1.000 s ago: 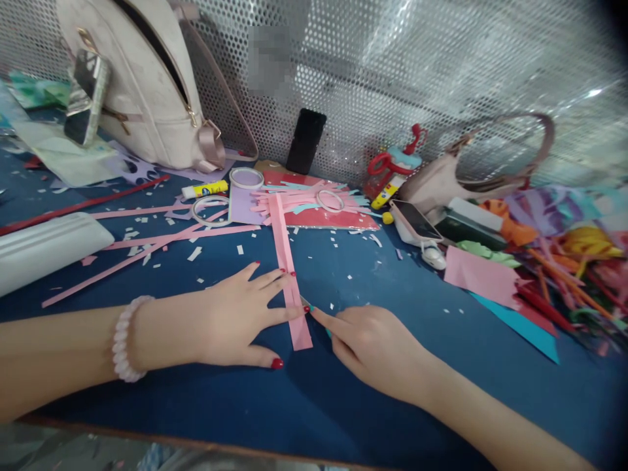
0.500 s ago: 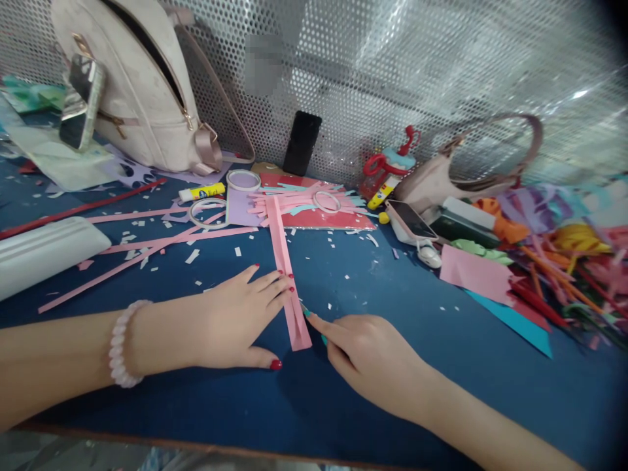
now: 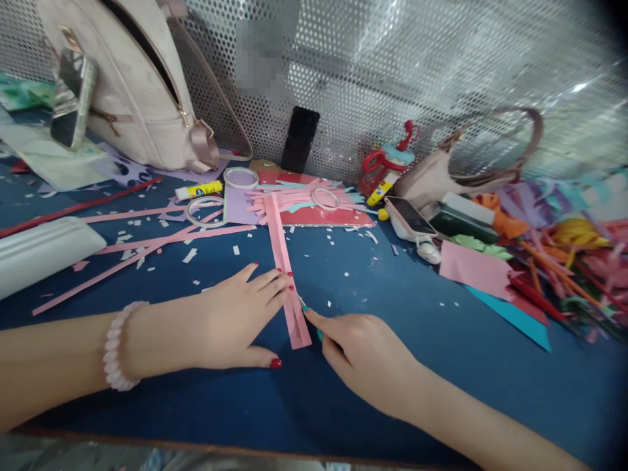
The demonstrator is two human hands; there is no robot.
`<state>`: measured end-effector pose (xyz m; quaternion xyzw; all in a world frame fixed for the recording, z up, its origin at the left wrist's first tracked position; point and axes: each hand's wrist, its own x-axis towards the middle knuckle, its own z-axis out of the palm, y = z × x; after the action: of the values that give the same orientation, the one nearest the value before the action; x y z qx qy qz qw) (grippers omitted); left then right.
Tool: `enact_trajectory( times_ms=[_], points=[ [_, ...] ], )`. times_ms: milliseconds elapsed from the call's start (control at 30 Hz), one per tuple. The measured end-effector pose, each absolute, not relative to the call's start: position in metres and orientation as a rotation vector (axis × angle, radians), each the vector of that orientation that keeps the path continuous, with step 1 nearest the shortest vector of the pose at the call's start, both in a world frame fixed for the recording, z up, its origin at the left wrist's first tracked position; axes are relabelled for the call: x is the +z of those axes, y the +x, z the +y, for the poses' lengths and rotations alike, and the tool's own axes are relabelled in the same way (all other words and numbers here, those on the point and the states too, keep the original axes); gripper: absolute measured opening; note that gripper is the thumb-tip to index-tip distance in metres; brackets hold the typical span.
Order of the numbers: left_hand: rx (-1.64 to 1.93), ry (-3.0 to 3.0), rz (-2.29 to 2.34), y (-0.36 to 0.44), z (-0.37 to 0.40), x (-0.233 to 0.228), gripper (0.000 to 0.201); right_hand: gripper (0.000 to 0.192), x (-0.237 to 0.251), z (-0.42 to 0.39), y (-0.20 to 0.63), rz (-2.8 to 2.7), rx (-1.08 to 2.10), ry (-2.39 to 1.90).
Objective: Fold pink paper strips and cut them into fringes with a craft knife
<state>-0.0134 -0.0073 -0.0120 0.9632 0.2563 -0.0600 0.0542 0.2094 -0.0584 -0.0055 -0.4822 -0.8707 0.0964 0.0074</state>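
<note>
Pink paper strip [image 3: 287, 275] lies flat on the blue tabletop [image 3: 402, 327], pinned by the left hand [image 3: 235, 320], fingers spread. The right hand [image 3: 367, 356] presses one fingertip at its edge. Light, floppy, probably creased lengthwise; best handled near its lower end.

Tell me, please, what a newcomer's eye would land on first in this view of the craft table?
First the two hands at the middle front: the left hand lies flat, its fingertips pressing on a long pink paper strip, while the right hand points a fingertip at the strip's right edge. Next, the heap of coloured paper scraps at the right, and the pale backpack against the perforated metal wall at the back left.
</note>
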Motion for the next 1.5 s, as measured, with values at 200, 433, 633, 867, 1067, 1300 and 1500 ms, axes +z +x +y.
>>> enact_trajectory(
  times_ms=[200, 433, 633, 867, 1067, 1300, 1500],
  points=[
    [-0.223, 2.928, 0.791, -0.012, -0.007, -0.011, 0.081, 0.049, -0.008, -0.058, 0.209, -2.707, 0.299, -1.539],
    [-0.101, 2.92, 0.779, -0.014, -0.006, -0.017, 0.081, 0.049, -0.007, -0.049, 0.209, -2.728, 0.245, -1.528],
    [-0.008, 2.938, 0.744, -0.017, -0.006, -0.022, 0.08, 0.047, -0.007, -0.046, 0.211, -2.791, 0.097, -1.509],
    [-0.078, 2.951, 0.741, -0.014, -0.006, -0.014, 0.078, 0.046, -0.01, -0.043, 0.218, -2.746, 0.121, -1.495],
    [-0.032, 2.99, 0.592, -0.02, -0.01, 0.0, 0.066, 0.044, -0.009, -0.051, 0.231, -2.653, 0.175, -1.445],
    [0.1, 3.047, 0.273, -0.023, 0.005, 0.007, 0.034, 0.042, -0.01, -0.05, 0.236, -2.5, 0.339, -1.416],
    [0.059, 2.972, 0.273, -0.017, 0.019, -0.003, 0.041, 0.041, -0.007, -0.046, 0.243, -2.373, 0.451, -1.477]
  ],
)
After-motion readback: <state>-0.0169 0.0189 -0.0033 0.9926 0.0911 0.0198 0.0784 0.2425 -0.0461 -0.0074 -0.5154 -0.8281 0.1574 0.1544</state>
